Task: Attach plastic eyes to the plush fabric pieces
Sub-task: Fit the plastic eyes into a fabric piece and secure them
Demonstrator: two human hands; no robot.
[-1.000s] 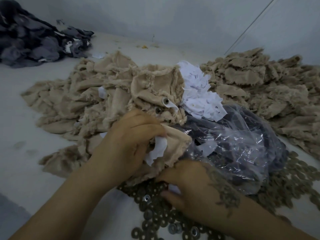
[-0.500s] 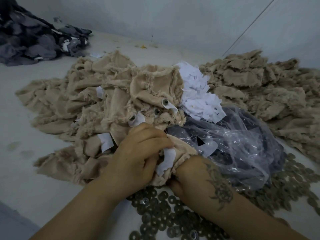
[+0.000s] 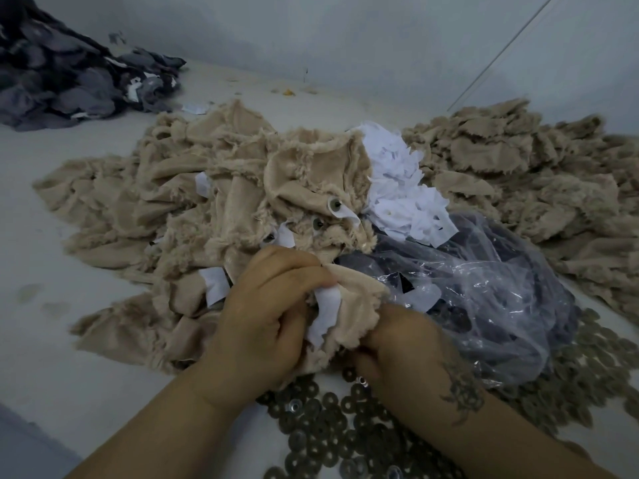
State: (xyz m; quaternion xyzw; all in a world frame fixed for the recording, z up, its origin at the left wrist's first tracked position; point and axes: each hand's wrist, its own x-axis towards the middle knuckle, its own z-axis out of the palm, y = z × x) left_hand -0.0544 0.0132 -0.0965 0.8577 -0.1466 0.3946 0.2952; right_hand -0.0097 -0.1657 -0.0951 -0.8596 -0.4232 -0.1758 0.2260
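Observation:
A beige plush piece with a white backing patch is bunched between both hands near the front. My left hand grips its left side with fingers curled over the fabric. My right hand clutches its lower right edge from below; its fingertips are hidden under the cloth. Behind them lies a heap of beige plush pieces, some with plastic eyes fitted. Round metal washers cover the surface under my wrists.
A clear plastic bag with dark contents sits right of my hands. White paper scraps lie behind it. A second beige fabric pile fills the right. Dark grey fabric is heaped at the far left by the wall.
My right hand has come up off the washers and taken hold of the plush piece's lower edge. My left hand has kept its grip and shifted slightly right.

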